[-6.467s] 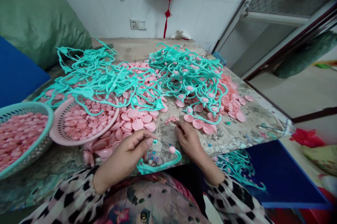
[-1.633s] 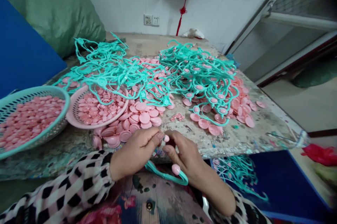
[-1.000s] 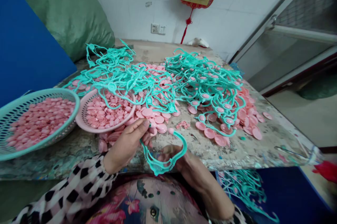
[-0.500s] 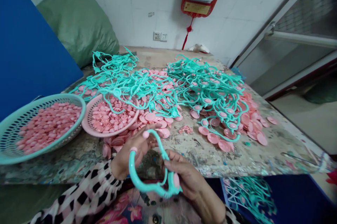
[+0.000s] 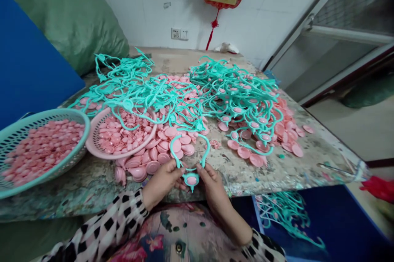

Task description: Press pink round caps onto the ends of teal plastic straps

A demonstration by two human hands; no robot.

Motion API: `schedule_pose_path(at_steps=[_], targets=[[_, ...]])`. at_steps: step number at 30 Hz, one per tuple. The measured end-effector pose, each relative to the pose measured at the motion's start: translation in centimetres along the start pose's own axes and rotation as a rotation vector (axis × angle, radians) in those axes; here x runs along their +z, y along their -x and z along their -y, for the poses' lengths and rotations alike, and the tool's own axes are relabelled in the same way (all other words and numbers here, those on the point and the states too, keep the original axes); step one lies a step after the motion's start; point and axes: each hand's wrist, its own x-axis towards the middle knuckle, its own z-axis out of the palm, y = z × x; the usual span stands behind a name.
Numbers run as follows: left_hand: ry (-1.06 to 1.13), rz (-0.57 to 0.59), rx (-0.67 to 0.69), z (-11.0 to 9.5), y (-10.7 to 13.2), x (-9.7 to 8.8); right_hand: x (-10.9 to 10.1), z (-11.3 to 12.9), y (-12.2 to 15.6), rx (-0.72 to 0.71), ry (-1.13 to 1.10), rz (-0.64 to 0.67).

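Both my hands hold one turquoise plastic loop (image 5: 191, 171) over the table's front edge, its open arc pointing away from me. My left hand (image 5: 163, 184) grips its left side and my right hand (image 5: 214, 190) its right side. A pink disc (image 5: 191, 180) sits in a round turquoise seat at the loop's base, between my hands. Just beyond them lie loose pink discs (image 5: 160, 157). Two tangled heaps of turquoise pieces (image 5: 132, 89) (image 5: 237, 97) spread across the paint-stained table (image 5: 246, 180).
A pink round basket (image 5: 120, 155) and a turquoise basket (image 5: 46, 114) on the left both hold pink discs. More turquoise pieces (image 5: 286, 212) lie on a blue surface below the table's right edge. A tiled wall stands behind, and a green sack (image 5: 67, 19) at back left.
The loop has swung from sideways near my body to pointing away over the table edge, with the pink disc now centred between my hands. The view has shifted slightly.
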Motion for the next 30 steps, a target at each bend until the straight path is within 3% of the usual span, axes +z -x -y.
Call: schedule_pose_path(at_steps=[8,14,20,26,30], targets=[[-0.033,0.018,0.009,0.5,-0.4,-0.4,-1.2,-1.3,-0.3,-0.074,0.155,0.084],[-0.065,0.03,0.025,1.2,-0.9,-0.7,-1.6,-1.0,-0.3,-0.074,0.223,0.103],[-0.084,0.068,0.039,1.9,-1.4,-1.5,-2.0,-1.1,-0.1,-0.161,0.352,0.2],[-0.109,0.076,0.102,2.5,-1.2,-2.0,-2.0,-1.3,0.1,-0.155,0.339,0.345],[-0.175,0.113,0.171,2.9,-1.0,-1.9,-1.8,0.2,0.3,-0.062,0.163,0.439]])
